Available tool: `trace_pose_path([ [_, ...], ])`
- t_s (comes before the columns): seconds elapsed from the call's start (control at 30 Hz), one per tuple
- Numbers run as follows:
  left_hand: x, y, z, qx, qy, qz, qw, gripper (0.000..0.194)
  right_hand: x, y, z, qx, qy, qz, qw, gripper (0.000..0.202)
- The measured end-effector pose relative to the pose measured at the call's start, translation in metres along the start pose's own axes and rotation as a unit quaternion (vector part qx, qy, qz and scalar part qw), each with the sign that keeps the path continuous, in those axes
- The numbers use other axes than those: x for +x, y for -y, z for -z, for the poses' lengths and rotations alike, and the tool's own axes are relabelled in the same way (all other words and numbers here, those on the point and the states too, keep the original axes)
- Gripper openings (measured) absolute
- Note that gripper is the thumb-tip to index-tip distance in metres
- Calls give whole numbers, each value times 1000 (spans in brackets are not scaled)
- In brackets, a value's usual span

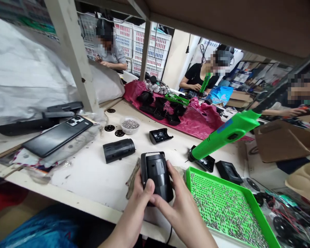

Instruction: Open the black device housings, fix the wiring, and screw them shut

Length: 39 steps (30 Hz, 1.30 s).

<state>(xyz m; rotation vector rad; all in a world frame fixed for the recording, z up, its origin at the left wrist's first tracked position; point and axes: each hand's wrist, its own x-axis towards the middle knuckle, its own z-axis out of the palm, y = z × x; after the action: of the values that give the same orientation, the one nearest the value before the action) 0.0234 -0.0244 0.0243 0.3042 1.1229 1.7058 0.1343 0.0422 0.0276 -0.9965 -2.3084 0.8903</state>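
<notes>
A black cylindrical plastic housing point(158, 175) with a U-shaped bracket is gripped between both my hands above the front of the table. My left hand point(142, 194) wraps its left side with the thumb on the front. On the right side lie the fingers of my right hand point(177, 191), its thumb near the lower end. A cable hangs below. Beyond it lie another black cylinder point(119, 150) and a half-shell point(160, 135). To the right, a green electric screwdriver point(222, 136) hangs tilted over a black part point(206, 162).
A green tray point(189, 172) of screws stands at the right, beside a black frame point(229, 172). A small bowl point(130, 132) of metal pieces sits behind. A phone point(58, 134) lies left. Pink plastic point(204, 120) bears black shells. A shelf post point(72, 51) rises left; co-workers sit beyond.
</notes>
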Motion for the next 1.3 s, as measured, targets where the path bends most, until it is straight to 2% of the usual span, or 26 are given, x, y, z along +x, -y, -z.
trace_pose_path([
  [0.17,-8,-3,-3,10,11,-4,1000,90,-2,-11,-6,-28,-25,45,998,75],
  [0.33,-7,-1,4,33,-6,2,999,89,-2,-5,1,-59,35,64,996,79],
  [0.43,-3,-3,13,2,3,48,999,84,-2,1,6,-50,67,48,995,86],
  [0.57,4,-10,20,-91,50,137,985,80,1,3,10,-14,107,36,994,72],
  [0.67,6,-15,18,-137,52,148,978,78,5,-1,8,10,109,15,994,70],
  [0.77,6,-16,14,-137,29,139,980,73,5,-2,3,7,99,21,995,74],
  [0.93,4,-12,13,-46,-54,106,992,65,-3,4,-10,5,49,58,997,75],
  [1.13,8,-22,11,-79,-137,159,975,27,-17,-2,-20,103,-3,60,993,75],
  [1.2,10,-25,10,-104,-150,159,970,24,-20,-5,-20,107,-26,45,993,69],
  [1.3,10,-23,10,-125,-141,139,972,26,-21,-5,-16,95,-48,25,994,39],
])
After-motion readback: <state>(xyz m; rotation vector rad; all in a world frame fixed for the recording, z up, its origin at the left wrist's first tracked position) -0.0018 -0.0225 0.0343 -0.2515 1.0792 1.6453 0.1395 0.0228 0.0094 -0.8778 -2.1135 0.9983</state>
